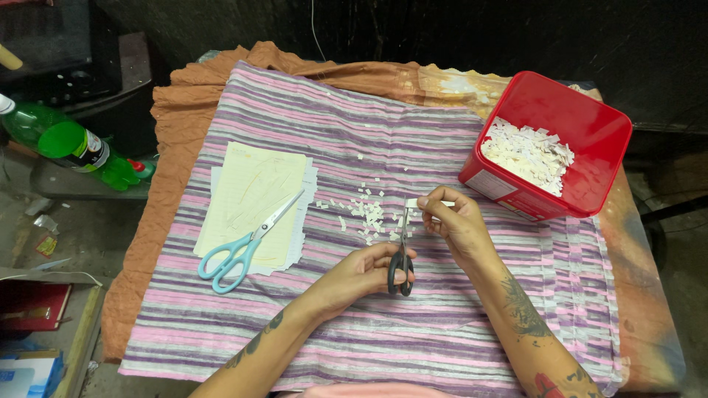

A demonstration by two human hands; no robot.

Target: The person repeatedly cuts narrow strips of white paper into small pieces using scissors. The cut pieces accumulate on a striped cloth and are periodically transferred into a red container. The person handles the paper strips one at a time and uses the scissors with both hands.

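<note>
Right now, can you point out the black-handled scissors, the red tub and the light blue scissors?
Black-handled scissors [400, 271], head view, on the black handle loops in the left hand.
Red tub [599, 131], head view, on its bare inner right wall.
Light blue scissors [228, 258], head view, on the handle loops.

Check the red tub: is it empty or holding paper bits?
Holding. The red tub is open and white paper bits cover its bottom.
</note>
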